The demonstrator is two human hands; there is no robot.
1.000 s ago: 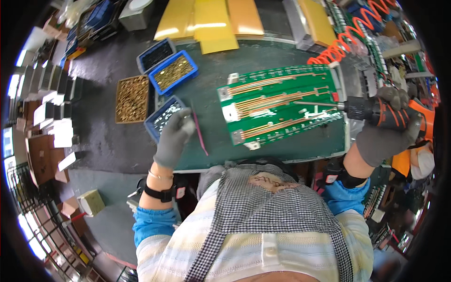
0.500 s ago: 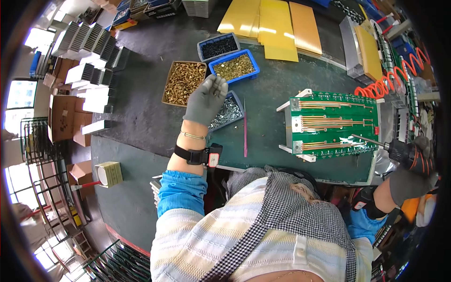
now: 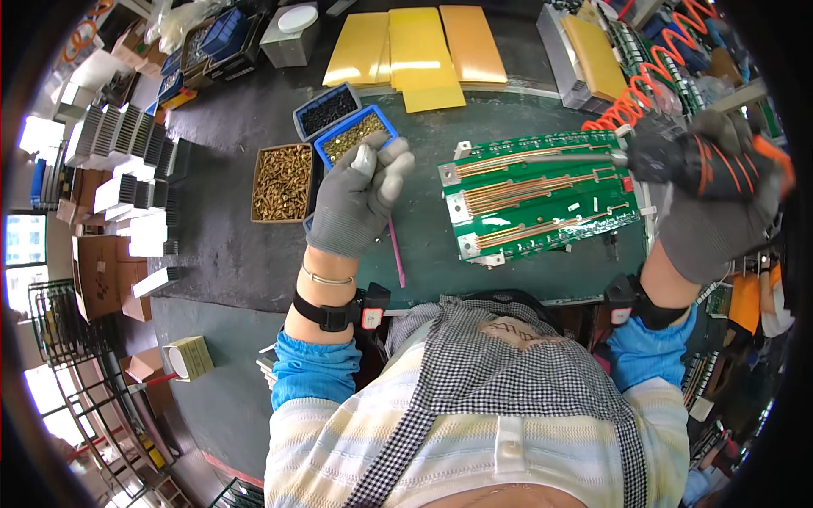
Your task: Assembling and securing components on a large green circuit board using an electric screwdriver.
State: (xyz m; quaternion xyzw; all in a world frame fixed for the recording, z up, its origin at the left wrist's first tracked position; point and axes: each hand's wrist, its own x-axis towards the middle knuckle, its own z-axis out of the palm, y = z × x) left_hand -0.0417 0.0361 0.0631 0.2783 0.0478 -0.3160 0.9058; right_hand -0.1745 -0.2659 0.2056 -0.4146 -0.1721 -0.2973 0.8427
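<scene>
Crowding the green circuit board (image 3: 542, 199): screw trays (image 3: 356, 135), left grip (image 3: 360, 199) pinched together, right grip (image 3: 711, 199) clamped on screwdriver (image 3: 669, 157).

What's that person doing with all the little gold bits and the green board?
A person in grey gloves is working at a dark bench. The left hand hovers over a blue tray of small gold screws, fingertips pinched as if holding one, though I can't see it. The right hand holds a black and orange power screwdriver, its long tip lying over a green circuit board with copper strips. A box of brass parts sits left of the trays, and a pink stick lies beside the board.
</scene>
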